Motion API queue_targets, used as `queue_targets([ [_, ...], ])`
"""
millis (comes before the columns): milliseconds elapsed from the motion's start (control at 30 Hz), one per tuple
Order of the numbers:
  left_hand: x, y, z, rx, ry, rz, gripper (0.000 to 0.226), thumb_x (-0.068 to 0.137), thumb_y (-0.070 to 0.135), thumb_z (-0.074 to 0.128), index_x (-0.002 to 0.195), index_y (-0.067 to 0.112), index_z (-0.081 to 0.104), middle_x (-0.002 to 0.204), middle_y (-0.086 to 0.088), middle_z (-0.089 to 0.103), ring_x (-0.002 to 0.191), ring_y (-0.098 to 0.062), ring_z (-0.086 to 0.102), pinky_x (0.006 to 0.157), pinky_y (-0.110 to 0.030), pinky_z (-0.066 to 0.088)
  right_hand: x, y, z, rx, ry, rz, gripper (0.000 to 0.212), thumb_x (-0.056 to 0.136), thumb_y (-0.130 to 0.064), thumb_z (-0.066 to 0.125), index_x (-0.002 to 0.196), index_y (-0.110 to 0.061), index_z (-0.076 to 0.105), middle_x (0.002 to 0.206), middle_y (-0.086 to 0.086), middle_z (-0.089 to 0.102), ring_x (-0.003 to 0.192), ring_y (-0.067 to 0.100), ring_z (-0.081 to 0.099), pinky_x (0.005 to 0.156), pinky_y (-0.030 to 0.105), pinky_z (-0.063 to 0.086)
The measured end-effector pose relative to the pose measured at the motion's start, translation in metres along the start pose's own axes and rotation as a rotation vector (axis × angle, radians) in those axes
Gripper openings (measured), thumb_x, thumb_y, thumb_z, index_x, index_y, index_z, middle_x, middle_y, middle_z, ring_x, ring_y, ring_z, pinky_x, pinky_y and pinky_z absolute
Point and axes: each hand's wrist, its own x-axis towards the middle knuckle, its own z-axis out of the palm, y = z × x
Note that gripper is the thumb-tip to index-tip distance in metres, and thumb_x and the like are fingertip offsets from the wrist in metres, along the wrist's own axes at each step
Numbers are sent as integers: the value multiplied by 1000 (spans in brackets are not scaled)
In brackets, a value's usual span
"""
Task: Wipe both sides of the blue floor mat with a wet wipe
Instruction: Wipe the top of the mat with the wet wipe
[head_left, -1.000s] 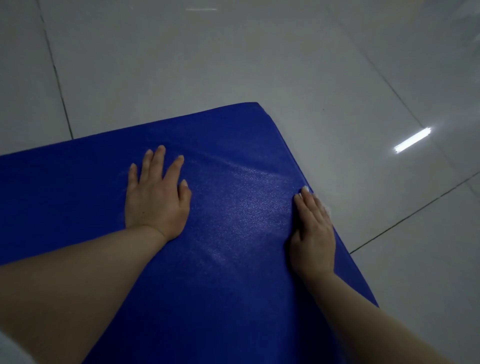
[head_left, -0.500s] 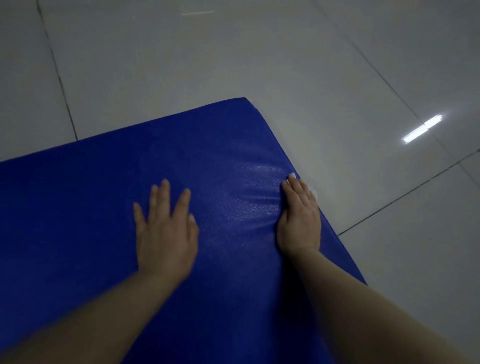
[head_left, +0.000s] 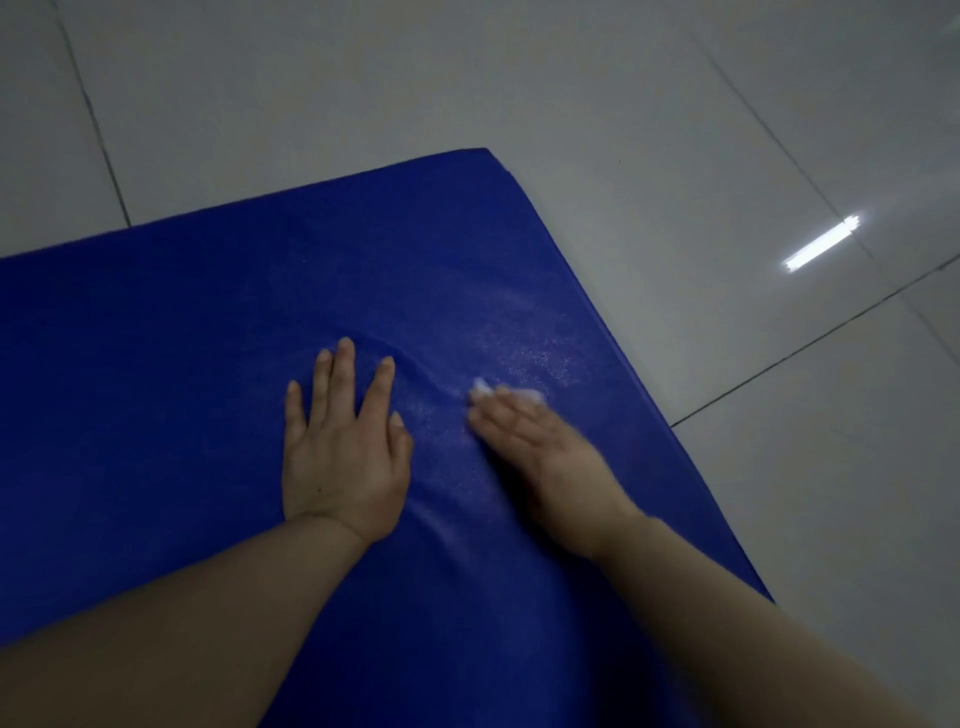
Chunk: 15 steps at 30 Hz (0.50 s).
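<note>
While the thick, padded blue floor mat (head_left: 156, 364) is lying flat on the glossy pale grey tiled floor (head_left: 363, 78), its far corner pointing toward 12 o'clock and its right edge running down toward 5 o'clock, the person's left hand (head_left: 343, 457) is resting palm-down on it a little left of centre. Its fingers (head_left: 345, 374) are lying straight and spread, aimed at 12 o'clock, pressing the surface and gripping nothing; the blue cover is dimpling slightly around them. Just to the right, at about 3 o'clock from the left hand, the right hand (head_left: 545, 447) is lying flat on the mat, blurred, with its straight fingers (head_left: 511, 408) aimed toward 11 o'clock. Those fingers are pressing down on a small white wet wipe (head_left: 483, 387), whose edges are peeking out at the fingertips; whether any finger is curling round it cannot be told. Farther right, at about 2 o'clock, a bright strip-shaped light reflection (head_left: 823, 250) is glaring on the tiles.
</note>
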Motion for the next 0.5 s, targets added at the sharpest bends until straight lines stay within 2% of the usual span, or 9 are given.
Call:
queue_targets([
  [33,0,0,1,-4,4,2,56,98,36,18,150,19,25,160,-10,6,147,-22,2,118,-42,-2,-4,20,-7,-43,56,100,53,85,-3,38,137,-7,48,147,10,41,137,24,35,119,34,17],
  [133,1,1,-1,-4,-4,3,56,98,36,18,150,19,26,160,-10,6,148,-22,3,117,-42,-3,-15,76,-33,-53,227,656,56,78,4,40,131,-9,55,143,10,48,133,29,42,112,37,28],
  [200,1,2,-1,-6,-18,-1,57,97,36,21,151,20,24,161,-9,4,148,-22,0,118,-42,-4,-14,69,-29,-17,281,817,61,76,7,40,133,-10,53,146,6,45,136,25,38,113,34,27],
  [267,1,3,-3,-2,-20,0,58,96,37,21,151,20,22,161,-9,2,148,-22,-1,118,-43,-3,-12,29,-8,-1,335,717,66,77,14,40,139,-7,47,149,7,38,141,19,26,116,33,18],
  [333,2,3,-4,4,-27,-4,58,96,37,20,152,20,21,161,-9,1,148,-22,-3,118,-43,-3,-19,-18,15,23,289,407,51,88,3,39,137,-5,49,148,10,39,141,18,26,119,38,15],
  [400,1,4,-5,0,-30,-8,58,96,37,20,152,20,20,161,-9,0,148,-22,-3,118,-43,-4,-31,-36,22,13,158,138,43,94,-6,36,134,-5,52,145,10,43,139,22,34,119,38,17],
  [433,1,4,-6,-3,-28,-6,58,96,37,20,152,20,20,161,-9,0,148,-22,-3,118,-43,-4,-33,-26,16,-9,124,93,43,93,-6,37,133,-5,52,145,9,44,138,22,36,118,34,17],
  [500,1,3,-5,-5,-30,-3,57,97,37,20,152,21,19,161,-8,0,148,-22,-5,118,-42,-6,-35,12,1,-80,174,226,45,90,0,45,134,-7,52,144,7,44,134,24,39,117,27,19],
])
